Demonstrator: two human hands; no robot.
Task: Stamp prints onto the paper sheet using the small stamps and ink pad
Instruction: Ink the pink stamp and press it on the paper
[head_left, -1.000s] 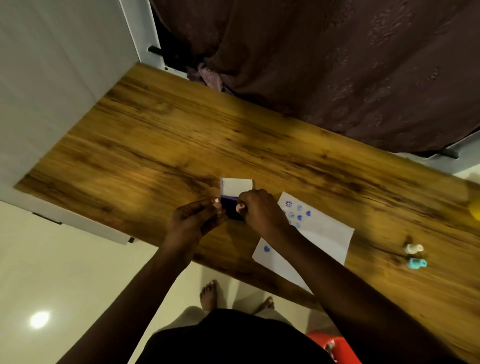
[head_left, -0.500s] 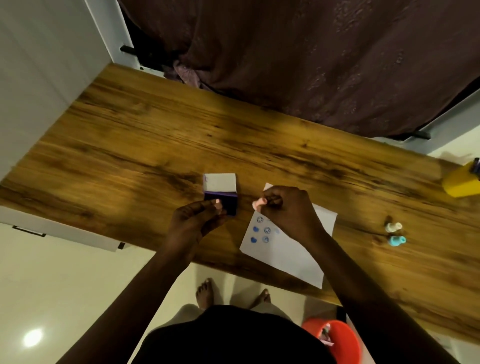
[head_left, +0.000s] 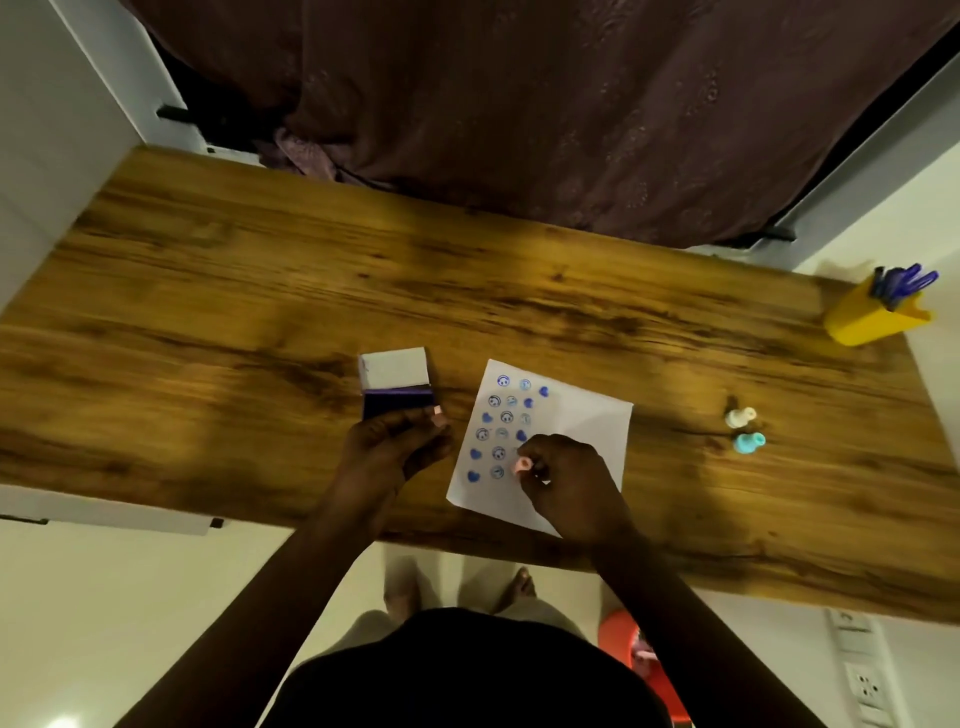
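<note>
Currently my right hand (head_left: 569, 480) pinches a pink stamp (head_left: 521, 464) down on the paper sheet (head_left: 597, 426), beside the blue prints. My left hand (head_left: 389, 449) grips the open ink pad (head_left: 397, 402), left of the sheet on the table (head_left: 260, 291).

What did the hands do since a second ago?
The right hand carried the pink stamp from the ink pad over to the paper and now holds it down near the lower prints. The left hand stayed at the ink pad. The two spare stamps stayed put.
</note>
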